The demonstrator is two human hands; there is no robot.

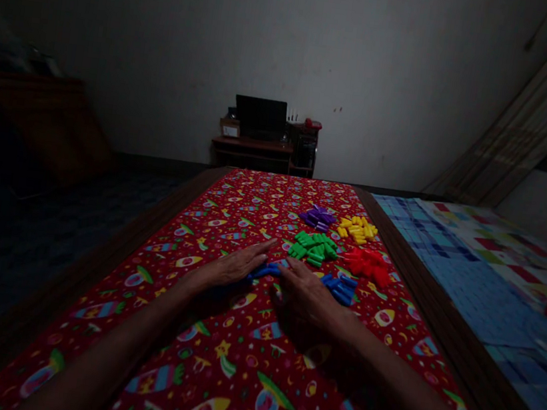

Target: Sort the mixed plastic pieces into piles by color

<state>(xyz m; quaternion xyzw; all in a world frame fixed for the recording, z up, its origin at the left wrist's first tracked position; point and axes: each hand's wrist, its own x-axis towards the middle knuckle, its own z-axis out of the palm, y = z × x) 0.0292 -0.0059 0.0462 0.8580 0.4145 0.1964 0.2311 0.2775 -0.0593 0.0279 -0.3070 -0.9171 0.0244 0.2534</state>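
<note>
My left hand [236, 266] lies flat on the red patterned cloth [233, 361], fingers stretched out and touching a few blue pieces [265, 271]. My right hand [306, 292] rests flat just right of them, fingers apart. Another small heap of blue pieces [340, 288] lies right of my right hand. Beyond are piles sorted by colour: green [314, 247], red [367, 263], purple [317, 217] and yellow [357, 229].
The cloth covers a long table with dark wooden edges [425, 279]. A bed with a blue checked sheet [484, 286] stands on the right. A low desk with a dark screen [259, 119] is against the far wall. The room is dim.
</note>
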